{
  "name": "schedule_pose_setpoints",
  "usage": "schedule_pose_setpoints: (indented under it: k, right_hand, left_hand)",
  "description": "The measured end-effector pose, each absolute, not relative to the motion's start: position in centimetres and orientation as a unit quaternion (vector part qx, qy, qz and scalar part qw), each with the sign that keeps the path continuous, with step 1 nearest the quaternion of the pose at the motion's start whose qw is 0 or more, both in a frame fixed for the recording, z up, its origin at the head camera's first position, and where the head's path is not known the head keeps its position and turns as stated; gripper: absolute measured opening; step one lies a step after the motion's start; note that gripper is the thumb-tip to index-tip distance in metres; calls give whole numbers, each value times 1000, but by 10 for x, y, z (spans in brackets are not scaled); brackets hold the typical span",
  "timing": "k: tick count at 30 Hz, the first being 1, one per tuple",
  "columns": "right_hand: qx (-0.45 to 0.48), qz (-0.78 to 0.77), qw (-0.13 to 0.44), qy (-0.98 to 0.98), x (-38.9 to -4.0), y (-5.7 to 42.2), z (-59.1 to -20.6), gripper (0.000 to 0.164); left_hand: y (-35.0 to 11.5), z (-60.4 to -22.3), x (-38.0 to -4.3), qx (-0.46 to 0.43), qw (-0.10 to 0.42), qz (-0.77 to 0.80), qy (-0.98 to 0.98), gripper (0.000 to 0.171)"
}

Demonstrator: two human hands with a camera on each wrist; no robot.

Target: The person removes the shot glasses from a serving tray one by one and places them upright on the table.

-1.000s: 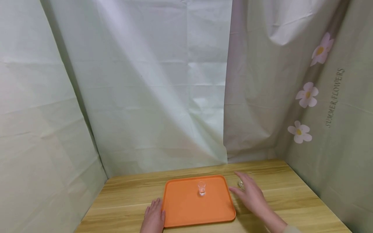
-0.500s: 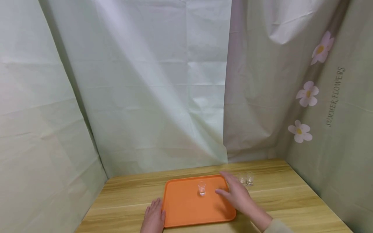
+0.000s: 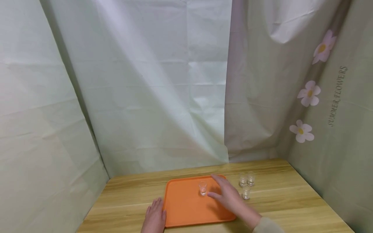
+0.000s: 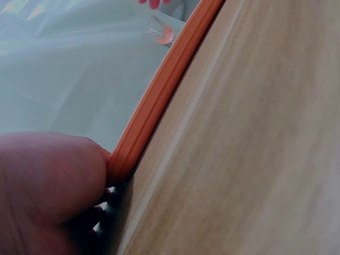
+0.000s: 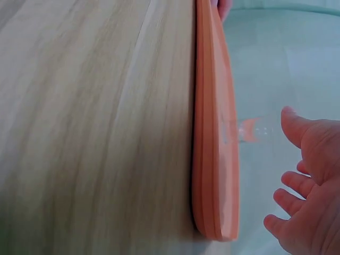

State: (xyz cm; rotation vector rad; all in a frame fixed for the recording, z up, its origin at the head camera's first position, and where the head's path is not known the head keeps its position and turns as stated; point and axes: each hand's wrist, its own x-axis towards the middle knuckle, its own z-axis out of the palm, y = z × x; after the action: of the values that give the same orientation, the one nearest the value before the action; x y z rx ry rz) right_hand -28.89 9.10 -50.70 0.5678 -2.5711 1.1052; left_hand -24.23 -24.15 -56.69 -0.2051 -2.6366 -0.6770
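Note:
An orange tray (image 3: 186, 207) lies on the wooden table, with one small clear shot glass (image 3: 202, 188) upright on it, right of its middle toward the back. My left hand (image 3: 154, 216) rests at the tray's left edge; in the left wrist view its thumb side (image 4: 58, 170) touches the rim. Over the right part of the tray hovers my right hand (image 3: 228, 195), fingers spread and thumb apart, holding nothing. Its thumb is close to the shot glass but, in the right wrist view, a gap shows between the hand (image 5: 313, 180) and the glass (image 5: 251, 129).
Three more clear shot glasses stand grouped on the table right of the tray: two at the back (image 3: 243, 180) and one in front (image 3: 246, 192). Pale curtains (image 3: 163, 97) hang behind and on both sides of the wooden table (image 3: 279, 200).
My right hand has moved left, from beside the glasses on the table to over the tray near its glass. Those glasses have come into full sight. My left hand stays put.

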Motion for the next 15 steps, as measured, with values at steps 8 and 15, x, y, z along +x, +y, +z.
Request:
schedule_pose_setpoints:
  k: [8,15]
  right_hand:
    - [194,389,127,-891,-295,81,-511,74]
    - [194,389,111,-894,-301,76,-515,77]
  left_hand:
    - [-240,-555,-239,-65,155,-240,-956,45]
    - [-240,-555,-239,-60,148,-237,-958,45]
